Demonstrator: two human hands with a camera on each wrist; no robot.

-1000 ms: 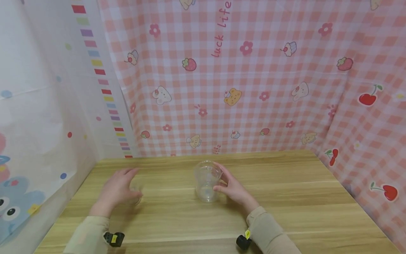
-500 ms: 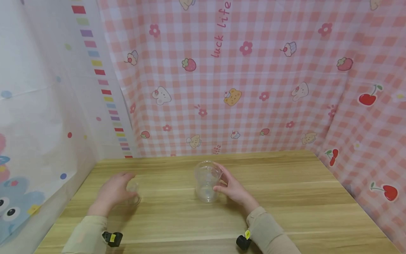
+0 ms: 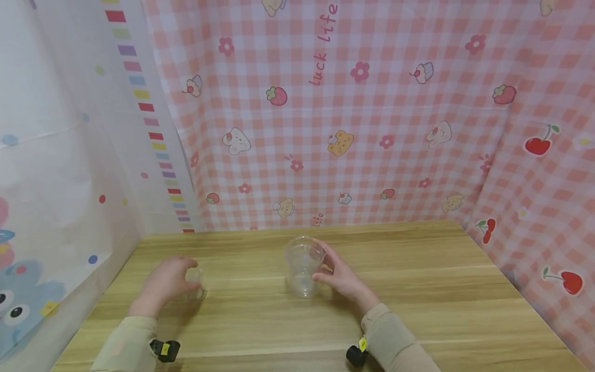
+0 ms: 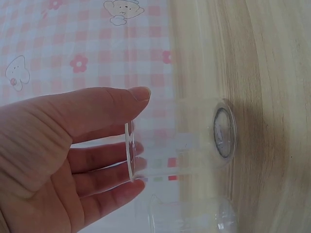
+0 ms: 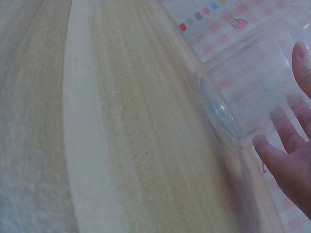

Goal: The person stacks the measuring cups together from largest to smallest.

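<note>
A clear plastic cup (image 3: 301, 271) stands upright near the middle of the table, and my right hand (image 3: 343, 276) holds its right side between thumb and fingers. In the right wrist view those fingertips lie against the cup wall (image 5: 252, 82). Farther left, my left hand (image 3: 165, 284) has its thumb and fingers round the rim of another clear cup (image 4: 180, 138), whose base rests on the wood. Beside it, at the bottom of the left wrist view, is part of a further clear vessel (image 4: 189, 216); the left hand mostly hides it in the head view.
The wooden table (image 3: 260, 330) runs back to a pink checked curtain (image 3: 325, 113). White cloth (image 3: 60, 155) with coloured dots hangs at the left, and cherry-print cloth (image 3: 544, 206) at the right. A small black camera (image 3: 165, 350) sits on the left wrist, another (image 3: 357, 355) on the right.
My left hand has moved slightly left and lower, and its fingers have come closer round the cup rim. The right hand and its cup have stayed put.
</note>
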